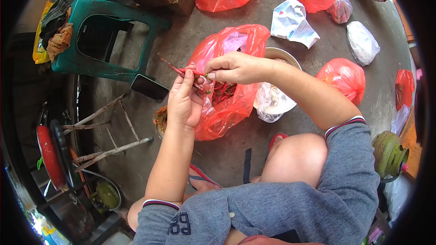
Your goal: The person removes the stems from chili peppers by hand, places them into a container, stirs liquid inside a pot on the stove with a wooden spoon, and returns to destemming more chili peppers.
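My left hand [184,102] is closed around a few red chillies [186,70], their thin tips pointing up and to the left. Thumb and forefinger of my right hand [234,68] pinch the green stem end of a chilli beside the left fingertips. Both hands are raised over an open red plastic bag [206,124], where more red chillies [222,91] lie. A pale container [294,59] stands just right of this bag, partly covered by my right forearm, with a clear plastic bag [269,102] at its near side.
On the left stands a green plastic stool [86,66] with a phone [150,87] at its corner and cloths [60,41] on top. Tied red bags [343,79], a white bag [363,43] and crumpled paper [293,22] lie on the floor. A green gas cylinder [388,154] is at right.
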`<state>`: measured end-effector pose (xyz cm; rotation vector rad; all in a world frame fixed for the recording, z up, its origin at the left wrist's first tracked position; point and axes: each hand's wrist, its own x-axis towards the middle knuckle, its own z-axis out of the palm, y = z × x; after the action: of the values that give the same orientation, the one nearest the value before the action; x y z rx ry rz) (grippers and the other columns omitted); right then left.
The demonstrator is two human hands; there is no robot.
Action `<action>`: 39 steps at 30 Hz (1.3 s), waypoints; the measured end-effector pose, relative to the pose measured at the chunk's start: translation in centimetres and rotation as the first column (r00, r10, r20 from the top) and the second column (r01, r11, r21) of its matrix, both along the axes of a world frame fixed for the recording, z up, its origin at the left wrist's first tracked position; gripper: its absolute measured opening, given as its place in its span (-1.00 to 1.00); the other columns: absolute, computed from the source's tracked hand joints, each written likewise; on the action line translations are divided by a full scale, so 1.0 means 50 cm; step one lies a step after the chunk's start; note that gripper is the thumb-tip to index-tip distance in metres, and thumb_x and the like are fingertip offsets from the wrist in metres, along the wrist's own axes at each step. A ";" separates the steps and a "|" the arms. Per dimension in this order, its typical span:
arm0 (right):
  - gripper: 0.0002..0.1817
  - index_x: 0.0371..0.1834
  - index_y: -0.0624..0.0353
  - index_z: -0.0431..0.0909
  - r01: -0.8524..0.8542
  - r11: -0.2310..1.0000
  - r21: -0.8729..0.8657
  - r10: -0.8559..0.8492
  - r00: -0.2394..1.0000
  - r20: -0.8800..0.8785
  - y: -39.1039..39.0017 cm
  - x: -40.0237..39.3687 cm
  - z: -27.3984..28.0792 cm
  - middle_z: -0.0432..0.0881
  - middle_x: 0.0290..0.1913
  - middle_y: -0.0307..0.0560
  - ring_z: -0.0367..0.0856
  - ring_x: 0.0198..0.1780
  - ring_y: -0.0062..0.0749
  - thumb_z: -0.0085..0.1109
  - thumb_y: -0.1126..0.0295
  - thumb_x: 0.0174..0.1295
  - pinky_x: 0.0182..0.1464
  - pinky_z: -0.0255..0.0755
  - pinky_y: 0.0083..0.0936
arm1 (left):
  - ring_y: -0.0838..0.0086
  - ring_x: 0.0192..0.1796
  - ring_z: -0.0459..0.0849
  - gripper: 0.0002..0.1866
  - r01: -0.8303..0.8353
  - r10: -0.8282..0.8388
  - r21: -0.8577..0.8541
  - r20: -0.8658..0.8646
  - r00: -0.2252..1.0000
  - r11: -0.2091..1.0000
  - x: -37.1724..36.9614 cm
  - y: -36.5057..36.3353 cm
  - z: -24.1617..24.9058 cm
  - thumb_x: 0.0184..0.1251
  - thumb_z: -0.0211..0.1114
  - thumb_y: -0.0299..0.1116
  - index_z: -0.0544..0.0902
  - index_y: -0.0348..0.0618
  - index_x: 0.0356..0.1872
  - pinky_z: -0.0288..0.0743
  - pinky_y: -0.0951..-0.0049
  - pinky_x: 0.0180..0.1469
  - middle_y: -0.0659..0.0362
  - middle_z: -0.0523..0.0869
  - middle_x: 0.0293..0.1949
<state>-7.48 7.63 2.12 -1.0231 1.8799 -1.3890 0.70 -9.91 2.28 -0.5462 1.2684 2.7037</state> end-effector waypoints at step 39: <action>-0.82 -0.19 0.26 0.46 0.091 0.969 -0.229 -0.141 0.968 -0.209 -0.006 0.023 -0.018 0.57 -0.34 0.03 0.58 -0.25 -0.12 0.06 0.38 0.25 -0.18 0.44 -0.36 | 0.47 -0.06 0.62 -0.85 -0.277 0.277 -0.015 0.112 0.954 0.961 0.013 -0.008 0.000 0.32 0.16 -0.39 0.50 -0.17 -0.14 0.56 0.57 0.02 0.08 0.62 -0.08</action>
<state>-6.33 7.32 1.23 -1.2378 2.0092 -1.6357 1.35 -10.30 2.27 -0.9286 1.2448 2.8431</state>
